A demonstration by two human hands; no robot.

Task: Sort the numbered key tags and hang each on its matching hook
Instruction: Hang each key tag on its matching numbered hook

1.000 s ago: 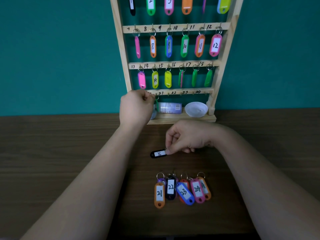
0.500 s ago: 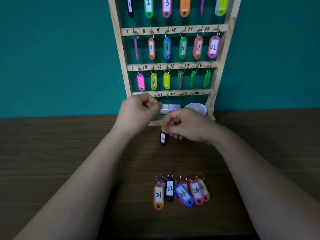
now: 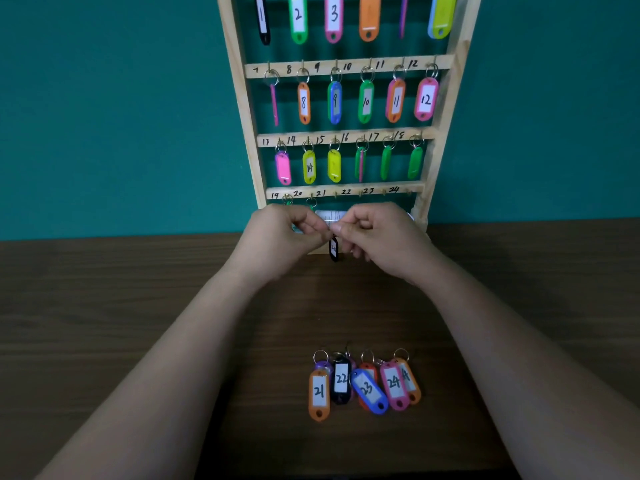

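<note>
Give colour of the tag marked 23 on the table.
Tag 23 is blue with a white label; head view.

**One head-worn view, looking forward and down**

A single wide-angle camera sits on the person's head. It faces forward and downward across the dark wooden table (image 3: 104, 341) toward a teal wall (image 3: 104, 98). Both forearms enter from the bottom corners. The left hand (image 3: 277, 240) and right hand (image 3: 384, 240) meet just above the middle of the frame, with a black key tag (image 3: 334, 249) hanging between them. The wooden key rack (image 3: 239, 98) stands straight ahead against the wall. Its top is cut off by the upper edge, and its uprights splay outward in the wide lens. A row of loose key tags (image 3: 363, 386) lies nearer the camera, low in the frame.
</note>
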